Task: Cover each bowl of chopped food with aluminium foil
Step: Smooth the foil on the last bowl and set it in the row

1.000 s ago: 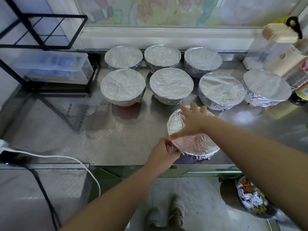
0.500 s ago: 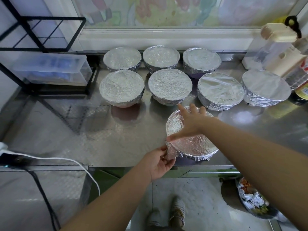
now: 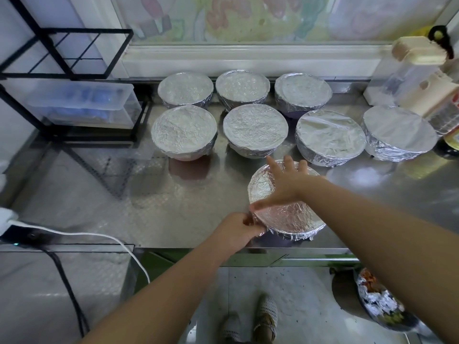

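A foil-covered bowl (image 3: pixel 289 217) stands near the front edge of the steel counter (image 3: pixel 173 207). My right hand (image 3: pixel 285 184) lies flat on its foil top, fingers spread and straight. My left hand (image 3: pixel 239 230) curls around the foil at the bowl's near-left rim and presses it against the side. Behind it stand several more foil-covered bowls in two rows, among them one (image 3: pixel 184 132) at the left, one (image 3: pixel 255 130) in the middle and one (image 3: pixel 330 137) to the right.
A black wire rack (image 3: pixel 67 58) with a clear plastic box (image 3: pixel 84 105) fills the back left. Cream-lidded containers (image 3: pixel 419 78) stand at the back right. A white cable (image 3: pixel 74 235) crosses the lower left. On the floor sits a foil-lined bin (image 3: pixel 380 301).
My left hand, which held a loose flap of foil away from the bowl, has folded it in against the rim. My right hand has stayed flat on top.
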### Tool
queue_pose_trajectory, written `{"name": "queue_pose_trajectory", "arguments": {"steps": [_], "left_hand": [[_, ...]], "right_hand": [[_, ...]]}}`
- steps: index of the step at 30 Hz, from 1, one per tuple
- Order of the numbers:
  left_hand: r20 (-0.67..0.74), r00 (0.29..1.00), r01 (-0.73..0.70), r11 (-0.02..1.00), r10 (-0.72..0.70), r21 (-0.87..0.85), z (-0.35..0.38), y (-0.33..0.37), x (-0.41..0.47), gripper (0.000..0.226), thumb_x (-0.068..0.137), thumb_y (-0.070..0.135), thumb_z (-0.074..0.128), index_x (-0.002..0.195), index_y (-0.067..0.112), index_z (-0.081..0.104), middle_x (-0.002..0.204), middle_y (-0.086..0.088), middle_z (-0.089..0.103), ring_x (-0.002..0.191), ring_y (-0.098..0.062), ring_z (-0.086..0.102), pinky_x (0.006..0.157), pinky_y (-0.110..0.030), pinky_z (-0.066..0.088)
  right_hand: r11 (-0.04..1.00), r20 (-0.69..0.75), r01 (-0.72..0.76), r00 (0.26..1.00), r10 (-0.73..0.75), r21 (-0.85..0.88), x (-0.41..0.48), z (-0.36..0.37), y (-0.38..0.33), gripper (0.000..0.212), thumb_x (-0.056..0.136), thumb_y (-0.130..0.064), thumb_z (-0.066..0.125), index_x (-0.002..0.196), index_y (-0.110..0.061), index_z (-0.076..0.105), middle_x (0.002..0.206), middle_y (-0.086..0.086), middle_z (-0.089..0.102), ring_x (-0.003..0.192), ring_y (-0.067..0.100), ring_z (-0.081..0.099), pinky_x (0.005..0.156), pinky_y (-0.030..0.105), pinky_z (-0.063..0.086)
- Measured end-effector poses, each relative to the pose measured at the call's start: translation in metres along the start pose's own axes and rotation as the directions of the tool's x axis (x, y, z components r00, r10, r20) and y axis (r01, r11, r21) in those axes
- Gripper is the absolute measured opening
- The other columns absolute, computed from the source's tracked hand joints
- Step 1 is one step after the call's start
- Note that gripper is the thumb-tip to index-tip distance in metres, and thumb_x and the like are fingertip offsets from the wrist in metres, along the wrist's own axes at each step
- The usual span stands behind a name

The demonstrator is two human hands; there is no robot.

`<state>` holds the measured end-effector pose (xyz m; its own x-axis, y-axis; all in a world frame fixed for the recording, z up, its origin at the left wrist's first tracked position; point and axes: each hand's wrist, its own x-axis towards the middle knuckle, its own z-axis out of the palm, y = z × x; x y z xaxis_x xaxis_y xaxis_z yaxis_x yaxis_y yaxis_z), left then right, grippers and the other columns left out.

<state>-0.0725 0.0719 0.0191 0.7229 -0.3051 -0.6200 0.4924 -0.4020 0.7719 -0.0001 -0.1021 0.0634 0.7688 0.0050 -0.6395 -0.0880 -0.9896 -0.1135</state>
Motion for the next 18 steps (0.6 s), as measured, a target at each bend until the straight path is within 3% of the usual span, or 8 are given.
{"name": "queue_pose_trajectory", "arguments": {"steps": [2, 4, 6, 8, 14, 18], "left_hand": [[-0.063, 0.996, -0.050, 0.982, 0.063, 0.183, 0.001, -0.001, 0.000, 0.020, 0.093, 0.028, 0.067, 0.087, 0.010, 0.073, 0.079, -0.010, 0.071, 0.063, -0.013, 0.060, 0.063, -0.023, 0.048], [-0.101, 0.992, -0.045, 0.961, 0.075, 0.272, 0.002, -0.001, 0.000, 0.023, 0.094, 0.030, 0.066, 0.081, 0.012, 0.073, 0.074, -0.005, 0.070, 0.058, -0.011, 0.060, 0.057, -0.020, 0.046], [-0.097, 0.995, -0.019, 0.990, 0.033, 0.142, 0.004, 0.001, 0.001, 0.014, 0.093, 0.021, 0.068, 0.081, 0.015, 0.070, 0.083, -0.007, 0.075, 0.071, -0.015, 0.072, 0.073, -0.026, 0.059], [-0.086, 0.995, 0.040, 0.995, -0.048, -0.089, 0.007, 0.006, 0.000, 0.007, 0.090, 0.007, 0.069, 0.085, 0.010, 0.066, 0.092, -0.014, 0.076, 0.085, -0.021, 0.076, 0.085, -0.036, 0.061], [-0.028, 0.971, 0.205, 0.881, -0.239, -0.427, 0.012, 0.011, 0.003, 0.013, 0.091, -0.003, 0.064, 0.103, -0.001, 0.063, 0.090, -0.016, 0.076, 0.076, -0.020, 0.075, 0.070, -0.029, 0.062], [0.105, 0.947, 0.308, 0.763, -0.304, -0.569, 0.003, 0.019, -0.006, 0.019, 0.098, -0.002, 0.049, 0.107, -0.006, 0.065, 0.107, -0.021, 0.072, 0.096, -0.030, 0.072, 0.080, -0.038, 0.060]], "right_hand": [[1.000, 0.001, 0.001, 1.000, -0.001, 0.002, 0.000, 0.000, 0.000, 0.165, 0.017, -0.105, 0.046, 0.151, -0.045, -0.028, 0.164, 0.006, -0.030, 0.148, 0.050, -0.023, 0.111, 0.080, 0.008], [1.000, 0.001, 0.002, 1.000, -0.002, 0.002, 0.000, 0.000, 0.000, 0.166, 0.015, -0.105, 0.045, 0.151, -0.045, -0.028, 0.164, 0.006, -0.031, 0.148, 0.050, -0.023, 0.111, 0.080, 0.008], [1.000, 0.001, 0.000, 1.000, 0.000, 0.002, -0.001, 0.000, 0.000, 0.166, 0.016, -0.105, 0.045, 0.152, -0.044, -0.028, 0.164, 0.007, -0.031, 0.148, 0.050, -0.023, 0.111, 0.080, 0.008], [1.000, -0.003, 0.000, 1.000, 0.000, 0.000, -0.001, 0.000, 0.000, 0.164, 0.020, -0.104, 0.048, 0.152, -0.044, -0.028, 0.164, 0.007, -0.030, 0.148, 0.050, -0.023, 0.111, 0.081, 0.008], [1.000, 0.003, -0.002, 1.000, 0.002, 0.002, -0.004, -0.001, -0.002, 0.167, 0.015, -0.105, 0.045, 0.152, -0.043, -0.028, 0.165, 0.007, -0.030, 0.148, 0.049, -0.023, 0.112, 0.079, 0.009], [1.000, -0.006, -0.016, 1.000, 0.016, -0.016, -0.006, -0.001, -0.004, 0.159, 0.030, -0.103, 0.054, 0.153, -0.043, -0.027, 0.165, 0.005, -0.029, 0.150, 0.047, -0.022, 0.109, 0.082, 0.010]]}}
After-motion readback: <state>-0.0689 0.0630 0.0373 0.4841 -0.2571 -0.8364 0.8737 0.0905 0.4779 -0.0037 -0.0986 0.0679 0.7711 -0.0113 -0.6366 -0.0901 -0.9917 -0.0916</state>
